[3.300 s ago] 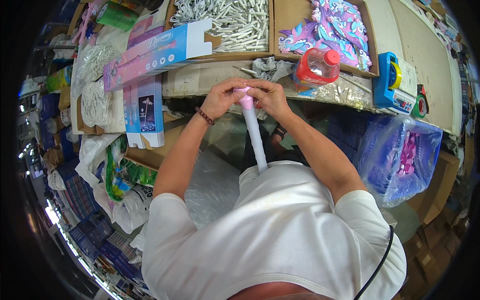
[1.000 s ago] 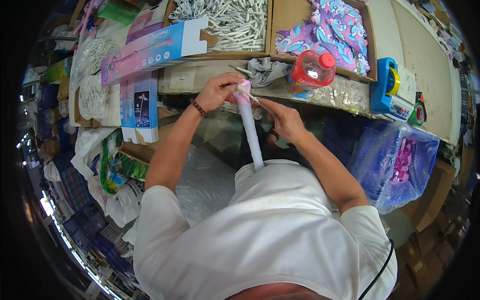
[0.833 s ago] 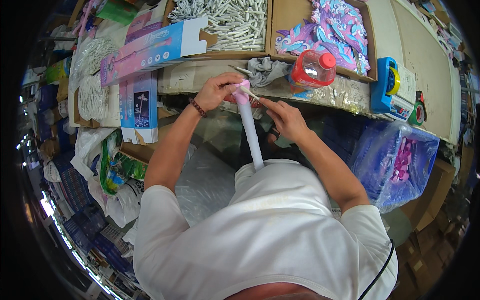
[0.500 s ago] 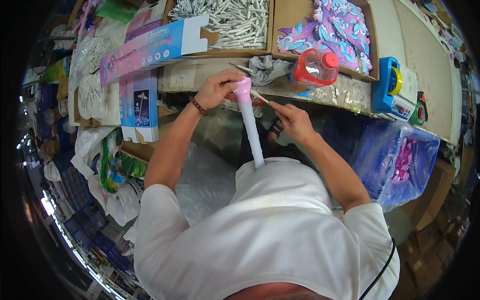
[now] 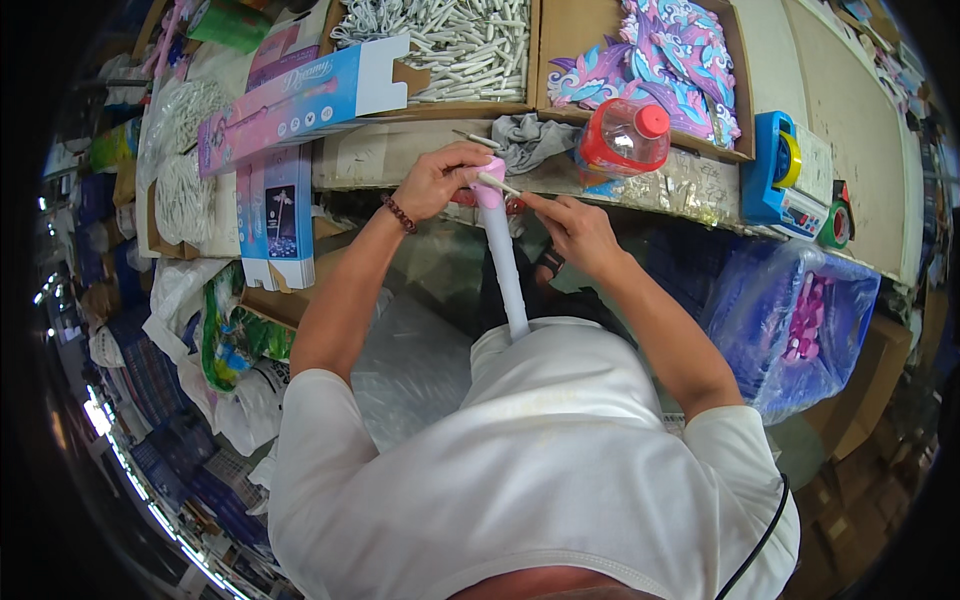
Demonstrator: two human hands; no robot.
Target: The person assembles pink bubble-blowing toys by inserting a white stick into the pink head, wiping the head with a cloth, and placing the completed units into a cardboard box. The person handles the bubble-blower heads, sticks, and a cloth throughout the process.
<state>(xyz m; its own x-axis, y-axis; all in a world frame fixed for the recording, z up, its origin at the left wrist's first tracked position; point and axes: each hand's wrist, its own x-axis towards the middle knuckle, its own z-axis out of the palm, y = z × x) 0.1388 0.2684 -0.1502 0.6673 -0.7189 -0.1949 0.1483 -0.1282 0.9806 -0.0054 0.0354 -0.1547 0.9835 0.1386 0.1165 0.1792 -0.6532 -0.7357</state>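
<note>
A long white tube [image 5: 505, 265] with a pink head [image 5: 489, 199] stands between my arms, its lower end against my white shirt. My left hand [image 5: 432, 182], a beaded bracelet at its wrist, is closed with its fingertips on the pink head. My right hand [image 5: 582, 232] pinches a slim white stick [image 5: 503, 185]. The stick's far tip lies across the front of the pink head, close to my left fingertips. What that tip touches is too small to make out. Just beyond, a thin pointed tool [image 5: 476, 138] lies on the bench edge beside a grey rag [image 5: 530, 143].
At the back stand a carton of white stick pieces [image 5: 470, 60] and a carton of purple-blue winged shapes [image 5: 680, 60]. A red-capped bottle [image 5: 625, 137] and blue tape dispenser [image 5: 765, 180] sit right. Printed boxes [image 5: 290, 100] lie left. A plastic-lined blue bin [image 5: 760, 330] holds pink pieces.
My right hand has moved slightly left, bringing the white stick from beside the pink head to across its front. My left hand keeps hold of the head.
</note>
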